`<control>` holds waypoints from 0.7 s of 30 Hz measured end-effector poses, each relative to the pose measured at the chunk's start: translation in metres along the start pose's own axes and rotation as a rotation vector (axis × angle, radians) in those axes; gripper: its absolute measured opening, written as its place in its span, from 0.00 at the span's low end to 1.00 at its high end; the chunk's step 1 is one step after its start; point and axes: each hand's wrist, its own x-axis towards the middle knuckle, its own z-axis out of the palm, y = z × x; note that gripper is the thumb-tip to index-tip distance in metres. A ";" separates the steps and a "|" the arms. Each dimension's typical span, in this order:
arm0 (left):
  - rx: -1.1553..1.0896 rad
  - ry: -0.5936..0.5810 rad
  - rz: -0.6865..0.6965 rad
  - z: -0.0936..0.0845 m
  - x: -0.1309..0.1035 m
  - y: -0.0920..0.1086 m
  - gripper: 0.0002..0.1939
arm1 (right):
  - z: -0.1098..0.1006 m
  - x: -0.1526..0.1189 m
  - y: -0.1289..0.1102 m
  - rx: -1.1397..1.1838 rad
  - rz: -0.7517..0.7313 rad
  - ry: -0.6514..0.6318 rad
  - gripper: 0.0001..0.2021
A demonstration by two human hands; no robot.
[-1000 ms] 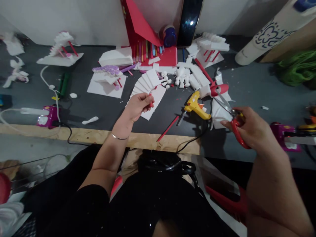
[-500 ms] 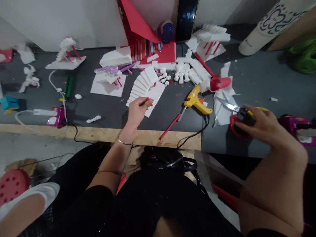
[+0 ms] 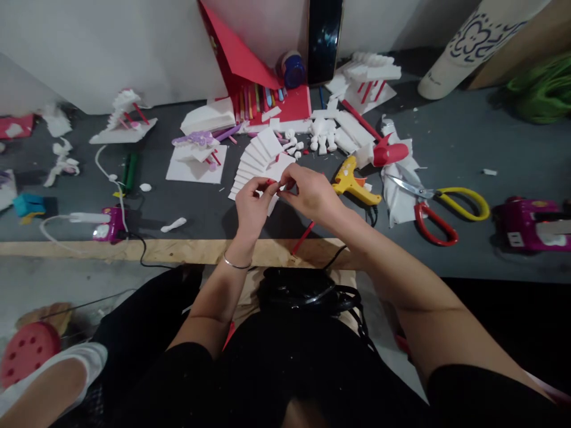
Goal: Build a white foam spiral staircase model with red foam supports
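Observation:
My left hand (image 3: pixel 253 205) is closed in a pinch, and a small red piece (image 3: pixel 270 181) shows at its fingertips. My right hand (image 3: pixel 310 190) is pinched against the same spot; its fingers hide what lies between them. Both hands are over a white foam base with a fan of white foam steps (image 3: pixel 254 159). Right of my right hand lies a yellow glue gun (image 3: pixel 352 181), partly covered by that hand, with a red stick (image 3: pixel 303 238) near it. Scissors (image 3: pixel 428 193) with one yellow and one red handle rest open on white scraps (image 3: pixel 398 205).
Small foam stair models (image 3: pixel 196 160) stand at the left and back. Behind are coloured sticks (image 3: pixel 254 104), a blue-lidded jar (image 3: pixel 293 70), a phone (image 3: pixel 325 41) and a white bottle (image 3: pixel 464 50). Purple glue guns (image 3: pixel 529 223) lie at both sides. A person's leg (image 3: pixel 62 380) shows at lower left.
My right hand has let go of the scissors, leaving them on the white scraps, and moved left to meet my left hand. My left hand stays over the foam steps.

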 end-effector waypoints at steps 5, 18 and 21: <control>-0.038 -0.007 -0.068 -0.001 0.001 -0.007 0.08 | 0.006 0.007 0.001 0.116 0.091 -0.045 0.10; 0.145 0.040 0.028 -0.019 0.038 -0.038 0.11 | 0.034 0.038 0.042 0.215 0.276 0.120 0.08; 0.321 0.018 0.113 -0.027 0.052 -0.049 0.17 | 0.045 0.047 0.053 0.138 0.244 0.138 0.09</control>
